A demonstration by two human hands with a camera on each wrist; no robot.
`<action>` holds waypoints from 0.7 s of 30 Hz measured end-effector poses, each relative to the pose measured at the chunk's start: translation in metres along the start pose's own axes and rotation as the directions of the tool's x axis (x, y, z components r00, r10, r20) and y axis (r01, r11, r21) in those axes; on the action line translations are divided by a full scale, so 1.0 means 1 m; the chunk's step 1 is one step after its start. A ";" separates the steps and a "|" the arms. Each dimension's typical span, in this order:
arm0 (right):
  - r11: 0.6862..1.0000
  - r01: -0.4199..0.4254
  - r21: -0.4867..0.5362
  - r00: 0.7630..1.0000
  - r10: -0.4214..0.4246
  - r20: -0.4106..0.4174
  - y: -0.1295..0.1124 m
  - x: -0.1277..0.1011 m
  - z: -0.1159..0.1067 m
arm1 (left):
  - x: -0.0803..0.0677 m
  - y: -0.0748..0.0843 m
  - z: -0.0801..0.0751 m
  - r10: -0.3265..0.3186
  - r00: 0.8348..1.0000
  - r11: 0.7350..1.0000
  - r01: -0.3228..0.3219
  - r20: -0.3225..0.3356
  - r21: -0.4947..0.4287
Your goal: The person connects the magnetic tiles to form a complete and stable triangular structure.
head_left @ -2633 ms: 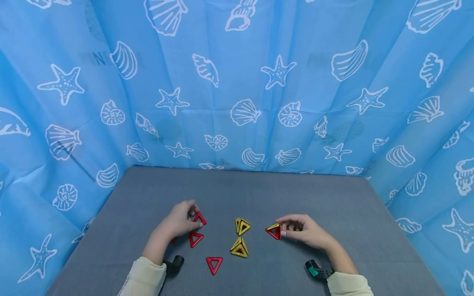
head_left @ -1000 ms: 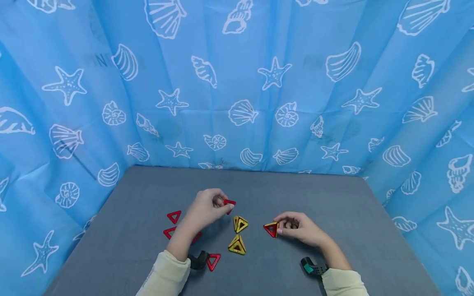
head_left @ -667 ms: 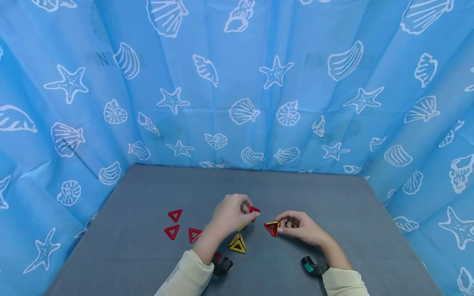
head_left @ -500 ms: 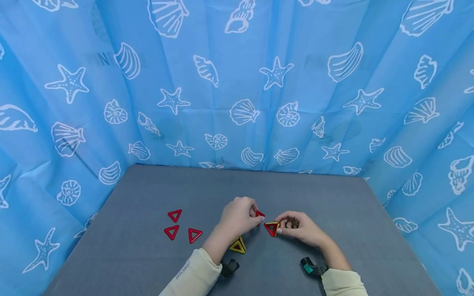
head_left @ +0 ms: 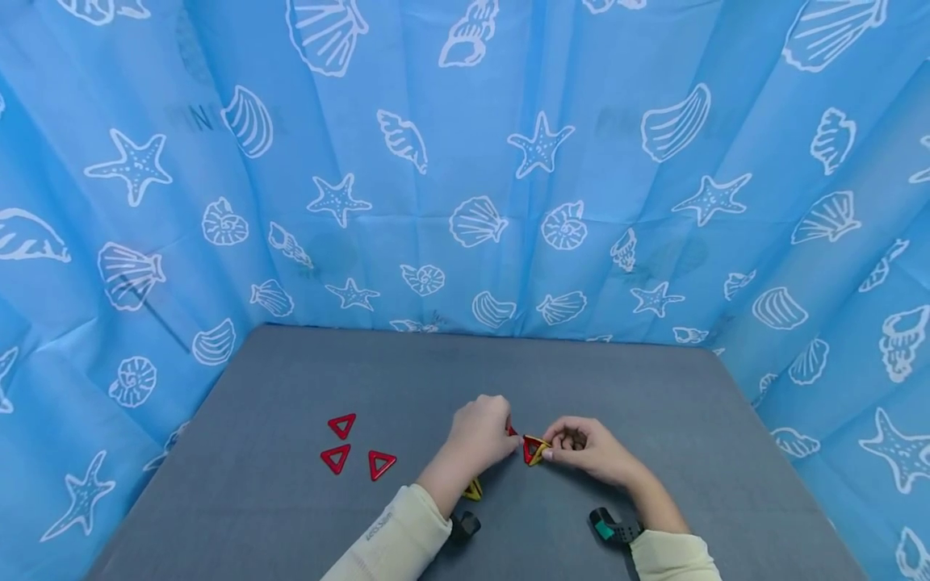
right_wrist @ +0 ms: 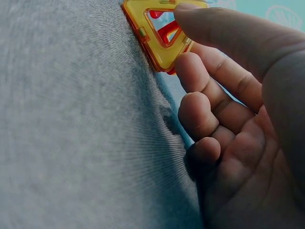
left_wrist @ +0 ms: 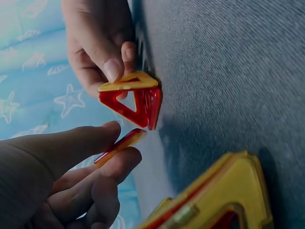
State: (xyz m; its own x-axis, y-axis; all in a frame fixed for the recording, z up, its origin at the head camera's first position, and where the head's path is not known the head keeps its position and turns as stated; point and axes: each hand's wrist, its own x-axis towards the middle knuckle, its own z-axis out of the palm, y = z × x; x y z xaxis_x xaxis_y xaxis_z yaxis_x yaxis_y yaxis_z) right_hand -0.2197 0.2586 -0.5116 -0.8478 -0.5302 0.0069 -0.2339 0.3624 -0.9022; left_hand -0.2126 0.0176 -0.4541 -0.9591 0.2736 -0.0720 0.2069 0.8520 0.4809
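Note:
My left hand (head_left: pixel 481 432) pinches one triangular magnetic tile (left_wrist: pixel 121 147), red on one face and yellow on the other, between thumb and fingers. In the left wrist view its tip is right by the joined magnetic tiles (left_wrist: pixel 138 110), and I cannot tell whether they touch. Those joined triangles, red and yellow, stand on the table in my right hand (head_left: pixel 592 448), whose thumb lies on the yellow tile (right_wrist: pixel 167 62) and whose other fingers curl behind. A yellow tile pyramid (left_wrist: pixel 238 179) stands near my left wrist, mostly hidden by it in the head view.
Three loose red triangular tiles (head_left: pixel 373 466) lie flat at the left of the grey table (head_left: pixel 291 524). A blue curtain (head_left: pixel 450 161) printed with seashells hangs behind and at both sides. Black camera mounts (head_left: pixel 613 528) sit on both wrists.
My left hand has picked up a tile from the left and carried it right, up to the joined tiles. My right hand stays in place; its tiles have turned slightly.

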 end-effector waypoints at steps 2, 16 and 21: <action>1.000 0.001 -0.002 1.000 -0.001 0.000 0.000 0.000 0.001 | 0.000 0.002 0.000 -0.001 1.000 1.000 0.001 0.017 -0.019; 1.000 0.014 0.001 1.000 -0.014 0.002 0.000 0.001 0.001 | 0.000 0.004 -0.004 0.037 0.995 0.991 -0.025 0.093 -0.131; 1.000 0.006 0.024 1.000 -0.006 -0.003 0.001 0.000 0.002 | -0.002 -0.009 -0.009 0.111 0.992 0.976 -0.100 0.050 -0.195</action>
State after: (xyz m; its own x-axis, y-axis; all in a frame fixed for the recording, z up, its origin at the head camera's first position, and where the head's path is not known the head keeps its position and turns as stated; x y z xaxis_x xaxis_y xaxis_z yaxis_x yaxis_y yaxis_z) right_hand -0.2185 0.2571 -0.5134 -0.8478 -0.5302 0.0134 -0.2276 0.3409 -0.9122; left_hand -0.2138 0.0053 -0.4502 -0.9192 0.3889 -0.0618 0.2598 0.7169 0.6470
